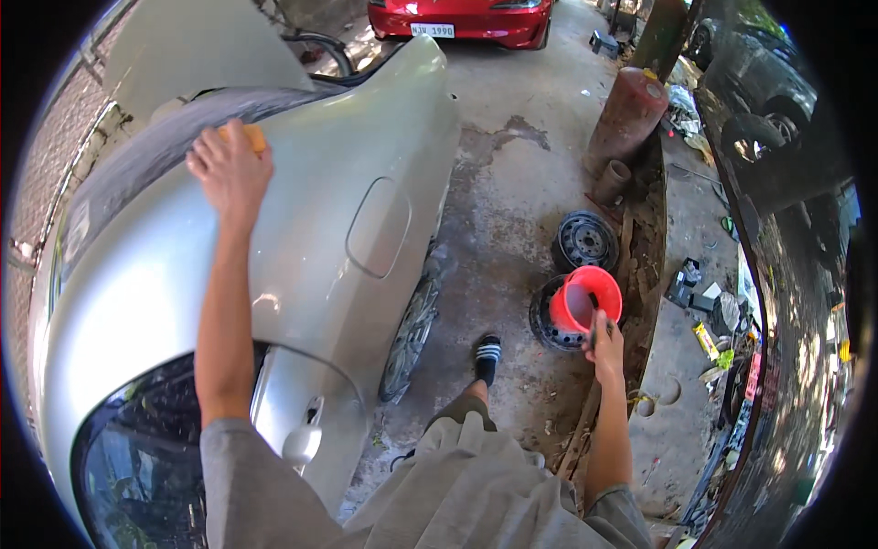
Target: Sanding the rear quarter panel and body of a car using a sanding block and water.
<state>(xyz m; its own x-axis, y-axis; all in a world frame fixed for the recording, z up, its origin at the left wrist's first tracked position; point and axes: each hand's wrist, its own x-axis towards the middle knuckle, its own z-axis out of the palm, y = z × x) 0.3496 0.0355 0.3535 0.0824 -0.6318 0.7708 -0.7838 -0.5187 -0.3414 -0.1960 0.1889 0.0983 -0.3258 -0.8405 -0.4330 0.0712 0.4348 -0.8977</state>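
Sponge (249,137) under left hand (229,169) — pressed flat

Two hands: the left hand (230,169) at ten o'clock, the right hand (604,346) at four. One orange sponge (251,137), one red bucket (585,298), two bare wheel rims (585,240), one silver car (347,229).

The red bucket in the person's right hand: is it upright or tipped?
Tipped. The red bucket leans with its open mouth turned toward the camera, so its pale inside shows, held at the rim by the right hand.

An outdoor car-repair yard; silver car (347,183), bare wheel rims (585,240), scattered scrap (713,311).
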